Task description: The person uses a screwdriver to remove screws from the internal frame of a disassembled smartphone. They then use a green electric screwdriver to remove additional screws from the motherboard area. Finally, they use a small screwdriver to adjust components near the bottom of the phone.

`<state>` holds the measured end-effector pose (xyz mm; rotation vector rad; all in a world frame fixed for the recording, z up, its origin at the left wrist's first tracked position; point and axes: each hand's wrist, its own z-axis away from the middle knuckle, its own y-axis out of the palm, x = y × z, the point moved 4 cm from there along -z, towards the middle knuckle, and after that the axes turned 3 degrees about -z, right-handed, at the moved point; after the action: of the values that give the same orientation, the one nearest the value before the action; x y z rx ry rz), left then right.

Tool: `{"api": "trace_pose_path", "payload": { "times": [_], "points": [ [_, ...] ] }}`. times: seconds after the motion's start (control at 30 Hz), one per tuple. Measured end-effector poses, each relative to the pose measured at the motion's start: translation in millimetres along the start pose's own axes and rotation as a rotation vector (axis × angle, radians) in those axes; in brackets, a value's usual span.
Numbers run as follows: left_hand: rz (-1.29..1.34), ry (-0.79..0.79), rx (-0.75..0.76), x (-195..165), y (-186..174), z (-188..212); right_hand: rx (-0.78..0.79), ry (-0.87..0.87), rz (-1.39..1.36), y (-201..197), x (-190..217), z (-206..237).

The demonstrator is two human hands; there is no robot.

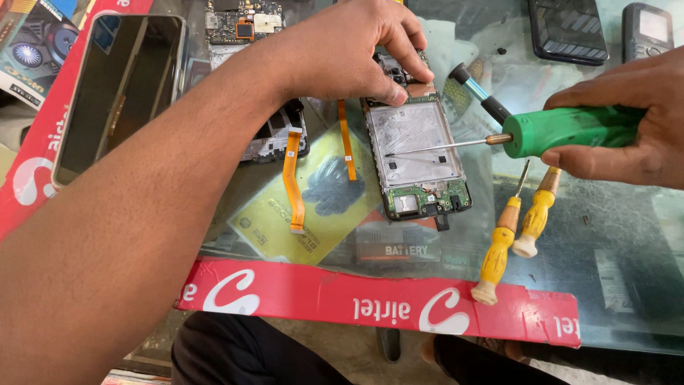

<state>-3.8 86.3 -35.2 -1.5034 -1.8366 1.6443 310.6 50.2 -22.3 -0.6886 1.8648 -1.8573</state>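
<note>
An opened phone frame point(417, 146) lies on the glass table point(613, 235), its silver middle plate and green lower circuit board showing. My left hand point(349, 50) reaches across and presses its fingertips on the frame's top end. My right hand point(627, 125) grips a green-handled screwdriver point(570, 130) held level, its thin shaft pointing left with the tip over the silver plate.
Two yellow-handled screwdrivers point(513, 232) lie right of the frame. Orange flex cables point(292, 182) and another dismantled phone part point(278, 135) lie to the left. A phone with a dark screen point(117, 89) rests on red card. More phones point(566, 28) sit at the far right.
</note>
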Motion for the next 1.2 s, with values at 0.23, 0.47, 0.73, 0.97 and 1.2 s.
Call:
{"api": "trace_pose_path", "payload": {
  "times": [0.23,0.47,0.73,0.97,1.2],
  "points": [
    [0.009,-0.053,0.020,1,1,0,0.023,0.017,-0.014,-5,8,1],
    [-0.004,-0.017,0.004,-2,1,0,0.006,0.010,-0.017,-3,4,2],
    [0.016,-0.045,0.017,-1,0,1,0.035,0.056,-0.037,-1,-1,4],
    [0.013,-0.051,0.022,-2,0,0,-0.040,-0.092,-0.113,-6,4,4],
    [0.007,-0.060,0.016,-3,0,1,-0.021,-0.069,-0.104,-5,3,6]
  ]
}}
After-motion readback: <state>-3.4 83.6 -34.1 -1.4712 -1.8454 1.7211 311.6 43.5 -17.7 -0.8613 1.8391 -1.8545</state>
